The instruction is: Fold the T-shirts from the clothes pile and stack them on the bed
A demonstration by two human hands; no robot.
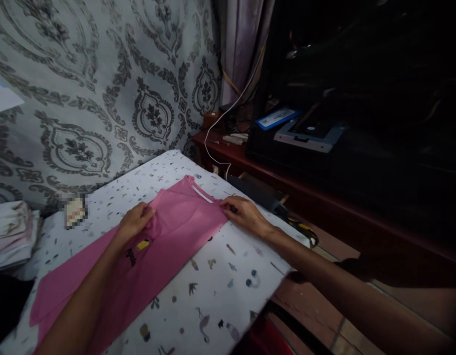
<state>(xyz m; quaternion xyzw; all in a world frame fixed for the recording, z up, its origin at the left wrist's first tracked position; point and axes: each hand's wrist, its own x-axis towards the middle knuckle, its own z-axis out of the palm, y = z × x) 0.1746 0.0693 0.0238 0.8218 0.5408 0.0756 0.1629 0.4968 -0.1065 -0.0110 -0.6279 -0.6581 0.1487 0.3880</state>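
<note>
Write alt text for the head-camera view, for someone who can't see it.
A person's left hand and right hand grasp a pink shirt on a white patterned surface, the right beside its neckline. Grey ornate wallpaper rises behind; folded cloths are stacked at left.

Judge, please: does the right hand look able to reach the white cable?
Probably yes: nothing visible stands between the right hand and the white cable, though it is pinching the pink shirt.

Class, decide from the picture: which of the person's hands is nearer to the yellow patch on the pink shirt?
Left. The left hand is close beside the yellow patch; the right hand is farther off, at the neck end of the pink shirt.
</note>
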